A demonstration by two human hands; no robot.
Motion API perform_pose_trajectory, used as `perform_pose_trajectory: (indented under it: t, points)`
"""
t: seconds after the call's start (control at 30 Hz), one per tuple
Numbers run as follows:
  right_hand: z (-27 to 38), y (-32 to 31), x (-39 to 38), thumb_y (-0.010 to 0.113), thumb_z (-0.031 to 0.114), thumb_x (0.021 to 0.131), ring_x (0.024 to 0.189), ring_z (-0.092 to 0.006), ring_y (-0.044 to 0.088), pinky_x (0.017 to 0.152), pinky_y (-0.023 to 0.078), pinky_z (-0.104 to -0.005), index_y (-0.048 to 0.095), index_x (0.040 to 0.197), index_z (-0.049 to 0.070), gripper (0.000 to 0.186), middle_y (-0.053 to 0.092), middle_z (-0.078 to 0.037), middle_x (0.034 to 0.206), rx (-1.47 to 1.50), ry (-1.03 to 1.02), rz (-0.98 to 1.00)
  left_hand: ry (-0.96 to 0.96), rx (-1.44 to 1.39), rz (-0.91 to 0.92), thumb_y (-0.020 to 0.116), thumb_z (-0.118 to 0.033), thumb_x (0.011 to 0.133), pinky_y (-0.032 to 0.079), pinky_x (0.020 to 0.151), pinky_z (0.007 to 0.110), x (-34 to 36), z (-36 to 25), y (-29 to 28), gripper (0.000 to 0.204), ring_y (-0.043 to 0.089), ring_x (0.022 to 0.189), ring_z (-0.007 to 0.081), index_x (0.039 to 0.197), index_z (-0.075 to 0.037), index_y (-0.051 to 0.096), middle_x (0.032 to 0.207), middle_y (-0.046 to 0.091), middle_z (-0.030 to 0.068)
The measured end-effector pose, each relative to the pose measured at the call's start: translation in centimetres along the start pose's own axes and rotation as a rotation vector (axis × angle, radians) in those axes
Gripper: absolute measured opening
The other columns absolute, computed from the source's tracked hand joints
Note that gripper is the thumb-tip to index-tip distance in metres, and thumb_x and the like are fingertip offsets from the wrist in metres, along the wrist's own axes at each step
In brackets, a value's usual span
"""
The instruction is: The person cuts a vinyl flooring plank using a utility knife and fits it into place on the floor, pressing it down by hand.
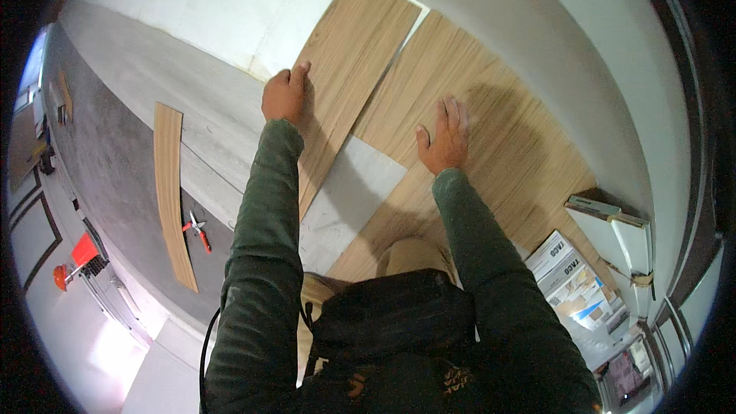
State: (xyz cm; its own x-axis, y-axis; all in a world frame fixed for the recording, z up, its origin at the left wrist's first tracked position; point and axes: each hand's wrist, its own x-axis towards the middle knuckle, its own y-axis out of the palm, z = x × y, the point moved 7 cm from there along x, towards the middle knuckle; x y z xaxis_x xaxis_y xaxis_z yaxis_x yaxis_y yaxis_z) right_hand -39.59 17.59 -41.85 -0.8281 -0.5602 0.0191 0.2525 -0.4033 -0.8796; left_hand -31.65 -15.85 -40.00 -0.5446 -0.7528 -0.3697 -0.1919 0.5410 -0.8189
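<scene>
Far left: small orange-and-red item [63, 277] on the floor by the wall side, too small to ID.

Next, narrow light-brown wood-grain strip [170, 192] lying alone on the dark grey floor [115, 138], well apart from the other boards. Red-handled metal hand cutter [198, 231] sits just beside its right edge, likely parked there to stay within reach.

Left hand [284, 97] is on the left long edge of a wide light-brown wood-grain plank [360, 42]. Grip looks clamped on that edge: thumb up at the rim, other fingers mostly hidden. Probably held there to steer the plank's angle.

Plank is mid-view, slanting from upper right to lower left. Thin pale gap shows between its upper right edge and the matching laid wood-grain boards [506, 161]; lower down, can't tell if they touch. Pale grey bare patch [364, 176] sits between plank and boards, nearer the body.

Right hand [446, 138] is over the laid boards, palm down, fingers extended, thumb apart, nothing clamped. Reads as a brace for the lean forward.

Far right: white printed packs [567, 264] and a white slab-shaped bundle [609, 234] by the wall, presumably kept at the side for working room.
</scene>
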Motion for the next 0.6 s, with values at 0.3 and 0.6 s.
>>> perform_pose_trajectory:
  t: [0.3, 0.6]
  points:
    - [-0.9, 0.4, 0.2, 0.065, 0.030, 0.085, 0.134, -0.0430, 0.028, 0.111, 0.027, -0.0562, 0.039, 0.139, -0.003, 0.068, 0.033, -0.018, 0.145, -0.011, -0.003, 0.026, -0.003, 0.154, 0.052, 0.052, -0.062, 0.087, 0.048, 0.069, 0.045, 0.6, -1.3, 2.0, 0.064, 0.062, 0.071, 0.0343, 0.071, -0.001, 0.061, 0.071, 0.063, 0.0188]
    - [-0.8, 0.8, 0.1, 0.067, 0.026, 0.084, 0.136, -0.0436, 0.026, 0.110, 0.029, -0.0567, 0.037, 0.140, 0.001, 0.069, 0.030, -0.017, 0.146, 0.004, 0.053, 0.065, 0.177, 0.302, -0.021, 0.051, -0.063, 0.090, 0.049, 0.060, 0.044, 1.2, -1.8, 2.1, 0.062, 0.063, 0.063, 0.0347, 0.072, -0.004, 0.061, 0.065, 0.063, 0.0154]
